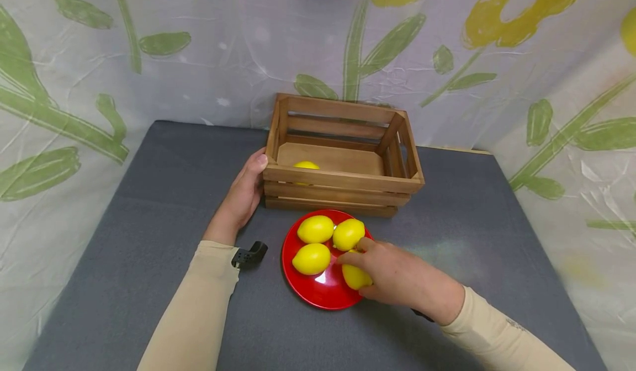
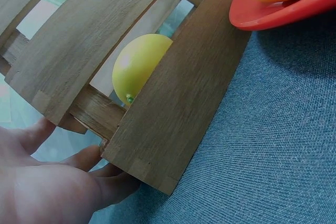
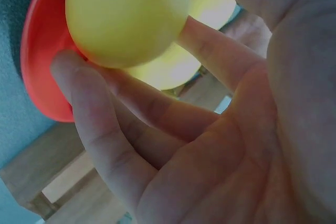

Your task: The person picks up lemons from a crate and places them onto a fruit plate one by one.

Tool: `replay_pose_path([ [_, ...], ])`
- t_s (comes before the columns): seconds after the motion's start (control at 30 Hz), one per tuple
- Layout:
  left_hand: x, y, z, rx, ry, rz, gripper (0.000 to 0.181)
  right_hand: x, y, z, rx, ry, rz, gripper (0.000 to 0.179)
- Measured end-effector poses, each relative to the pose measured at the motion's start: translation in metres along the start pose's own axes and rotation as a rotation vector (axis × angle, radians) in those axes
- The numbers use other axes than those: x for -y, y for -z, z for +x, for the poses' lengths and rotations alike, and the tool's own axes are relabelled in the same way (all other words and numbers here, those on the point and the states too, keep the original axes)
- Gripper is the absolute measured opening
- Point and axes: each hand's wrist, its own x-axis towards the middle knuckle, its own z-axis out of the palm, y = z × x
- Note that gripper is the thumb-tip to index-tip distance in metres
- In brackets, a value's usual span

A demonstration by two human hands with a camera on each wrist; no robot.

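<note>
My right hand [image 1: 397, 274] reaches over a red plate [image 1: 298, 284] from the right and holds a lemon [image 1: 355, 277] between thumb and fingers. In the right wrist view that lemon [image 3: 126, 17] fills the space between them, close to the plate [image 3: 39, 72]. Beside it on the plate lie three more lemons, one at the back right [image 1: 349, 234] and two at the left [image 1: 311, 259]. My left hand [image 1: 242, 194] grips the left end of a slatted wooden crate [image 1: 343, 179]; some fingers are hidden behind its end [image 2: 142, 163]. Inside the crate lies another lemon [image 2: 139, 66].
The crate stands at the back of a dark grey cloth-covered table [image 1: 149, 238], directly behind the plate. A hanging curtain [image 1: 238, 45] with yellow flowers and green leaves surrounds the table's back and sides. A black strap [image 1: 250, 254] sits at the left wrist.
</note>
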Motion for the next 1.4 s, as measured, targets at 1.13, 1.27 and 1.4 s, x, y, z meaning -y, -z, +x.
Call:
replay_pose_path([
  [1.13, 0.0, 0.001, -0.002, -0.015, 0.031, 0.02, 0.084, 0.001, 0.144, 0.017, -0.297, 0.292, -0.127, 0.054],
  [1.27, 0.001, -0.002, -0.001, -0.018, 0.032, 0.013, 0.083, -0.004, 0.162, 0.03, -0.313, 0.292, -0.156, 0.052],
  [1.4, 0.002, -0.005, -0.003, -0.022, 0.028, 0.007, 0.083, -0.009, 0.173, 0.046, -0.3, 0.288, -0.16, 0.05],
])
